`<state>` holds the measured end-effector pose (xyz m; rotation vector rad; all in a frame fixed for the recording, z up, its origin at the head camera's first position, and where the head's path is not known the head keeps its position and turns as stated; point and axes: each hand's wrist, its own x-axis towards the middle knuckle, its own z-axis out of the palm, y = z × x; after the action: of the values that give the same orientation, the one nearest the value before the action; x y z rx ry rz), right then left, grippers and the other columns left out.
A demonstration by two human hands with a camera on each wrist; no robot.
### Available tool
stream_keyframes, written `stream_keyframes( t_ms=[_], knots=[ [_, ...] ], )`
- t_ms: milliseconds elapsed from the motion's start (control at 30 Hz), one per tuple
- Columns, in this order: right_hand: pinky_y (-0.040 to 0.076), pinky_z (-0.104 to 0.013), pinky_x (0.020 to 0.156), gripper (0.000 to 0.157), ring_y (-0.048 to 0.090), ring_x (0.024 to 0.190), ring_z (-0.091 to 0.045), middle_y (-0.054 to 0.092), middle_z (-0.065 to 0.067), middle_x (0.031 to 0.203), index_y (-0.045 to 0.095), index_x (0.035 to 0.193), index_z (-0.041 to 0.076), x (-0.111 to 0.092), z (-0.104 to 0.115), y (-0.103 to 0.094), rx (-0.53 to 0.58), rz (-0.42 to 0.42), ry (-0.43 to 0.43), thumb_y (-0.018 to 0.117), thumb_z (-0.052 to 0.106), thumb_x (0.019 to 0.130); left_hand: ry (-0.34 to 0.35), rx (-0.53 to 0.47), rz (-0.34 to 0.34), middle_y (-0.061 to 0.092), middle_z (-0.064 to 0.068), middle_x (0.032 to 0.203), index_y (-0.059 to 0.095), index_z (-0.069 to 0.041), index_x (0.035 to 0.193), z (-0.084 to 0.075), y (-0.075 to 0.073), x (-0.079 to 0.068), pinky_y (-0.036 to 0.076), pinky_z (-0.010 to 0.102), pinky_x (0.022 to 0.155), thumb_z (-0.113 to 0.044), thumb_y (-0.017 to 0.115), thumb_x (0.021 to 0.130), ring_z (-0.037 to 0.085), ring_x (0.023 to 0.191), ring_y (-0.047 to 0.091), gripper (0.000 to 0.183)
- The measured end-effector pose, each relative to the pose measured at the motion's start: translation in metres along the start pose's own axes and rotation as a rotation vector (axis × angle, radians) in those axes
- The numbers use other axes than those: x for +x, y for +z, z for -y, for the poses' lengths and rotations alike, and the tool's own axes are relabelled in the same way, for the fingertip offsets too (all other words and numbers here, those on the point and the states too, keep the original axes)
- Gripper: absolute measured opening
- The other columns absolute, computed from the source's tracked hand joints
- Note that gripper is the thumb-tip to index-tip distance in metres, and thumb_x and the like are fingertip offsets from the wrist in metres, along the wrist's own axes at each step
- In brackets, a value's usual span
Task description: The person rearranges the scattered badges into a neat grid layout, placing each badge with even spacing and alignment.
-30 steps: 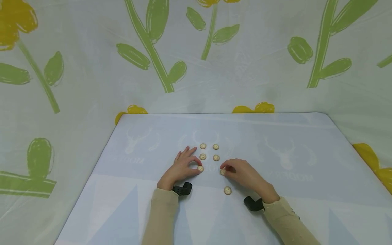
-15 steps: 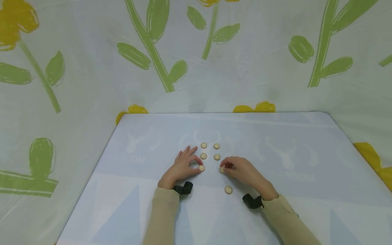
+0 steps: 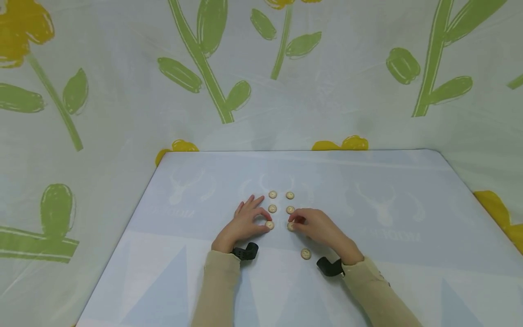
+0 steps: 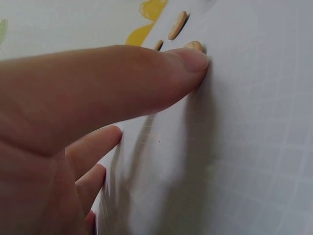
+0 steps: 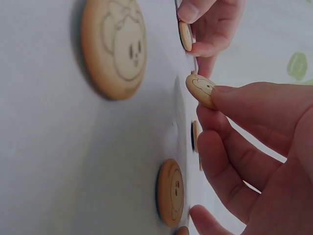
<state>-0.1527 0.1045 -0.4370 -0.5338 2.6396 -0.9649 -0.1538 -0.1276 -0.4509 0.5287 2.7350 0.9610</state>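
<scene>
My left hand [image 3: 243, 225] rests on the table, thumb and index finger pinching the edges of a round wooden disc [image 3: 269, 225], other fingers spread. In the left wrist view, the thumb covers most of that disc [image 4: 194, 45]. A short way to the right, my right hand [image 3: 316, 227] pinches a second wooden disc [image 3: 291, 226] between thumb and fingertips. The right wrist view shows this disc [image 5: 200, 90] tilted above the table, a line drawing on its pale face. Beyond the hands, several matching discs lie in two short columns, including a front-left disc [image 3: 272, 208].
Nearer the body lies another wooden disc [image 3: 305, 254] with an animal face. The right wrist view also shows a disc [image 5: 171, 193] below the held one. A pale patterned cloth covers the table [image 3: 155, 272]; a flower-printed curtain [image 3: 327, 104] hangs behind.
My right hand has moved left with its disc, closing the distance to the left hand's disc. The left hand keeps its pinch in the same spot.
</scene>
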Motion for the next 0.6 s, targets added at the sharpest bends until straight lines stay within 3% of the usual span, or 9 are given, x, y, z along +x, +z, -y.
stream_keyframes(
  t_ms=[200, 400, 600],
  knots=[
    [0.042, -0.027, 0.064, 0.009, 0.049, 0.069, -0.008, 0.055, 0.012, 0.074, 0.062, 0.086, 0.022, -0.0017, -0.0010, 0.0040, -0.039, -0.029, -0.055, 0.066, 0.016, 0.080, -0.001, 0.000, 0.003, 0.024, 0.003, 0.145, 0.061, -0.026, 0.085, 0.0001, 0.0013, -0.0006, -0.001, 0.044, 0.105, -0.030, 0.069, 0.075, 0.023, 0.135, 0.005, 0.013],
    [0.043, -0.025, 0.064, 0.008, 0.049, 0.067, -0.006, 0.055, 0.013, 0.072, 0.063, 0.084, 0.020, -0.0006, 0.0000, 0.0061, -0.083, -0.068, -0.112, 0.066, 0.015, 0.079, 0.002, 0.012, -0.003, 0.024, 0.003, 0.145, 0.061, -0.027, 0.086, 0.0002, -0.0002, -0.0007, -0.001, 0.044, 0.105, -0.031, 0.069, 0.075, 0.023, 0.135, 0.004, 0.014],
    [0.042, -0.025, 0.062, 0.008, 0.047, 0.065, -0.006, 0.053, 0.013, 0.069, 0.063, 0.081, 0.020, -0.0003, 0.0015, 0.0084, -0.109, -0.096, -0.088, 0.067, 0.015, 0.077, 0.007, 0.010, 0.001, 0.023, 0.004, 0.145, 0.061, -0.026, 0.086, 0.0006, -0.0003, -0.0006, -0.001, 0.045, 0.105, -0.030, 0.069, 0.074, 0.024, 0.135, 0.004, 0.015]
  ],
)
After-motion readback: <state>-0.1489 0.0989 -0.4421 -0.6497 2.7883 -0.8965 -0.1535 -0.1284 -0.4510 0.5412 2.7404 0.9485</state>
